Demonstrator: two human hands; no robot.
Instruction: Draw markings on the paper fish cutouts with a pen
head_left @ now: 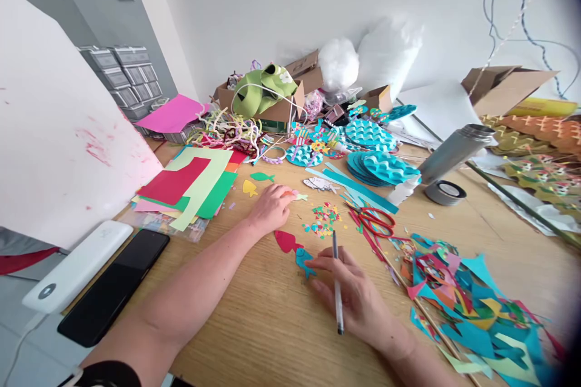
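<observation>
My left hand (271,210) rests on the table with its fingers bent together over a light green paper fish (301,196), whose tail shows past the fingertips. My right hand (351,287) holds a pen (336,278) pointing up between its fingers, and its fingertips touch a blue paper fish (304,261). Against the blue one lies a red paper fish (285,241). Farther off are a yellow paper fish (249,188), a green paper fish (262,176) and a white fish with drawn lines (318,183). Small confetti bits (324,217) lie between my hands.
Red-handled scissors (376,222), a glue bottle (403,190) and an uncapped flask (456,151) stand or lie to the right. Paper scraps (476,308) cover the right side. Coloured sheets (195,181), a phone (115,284) and a white power bank (77,266) are at left.
</observation>
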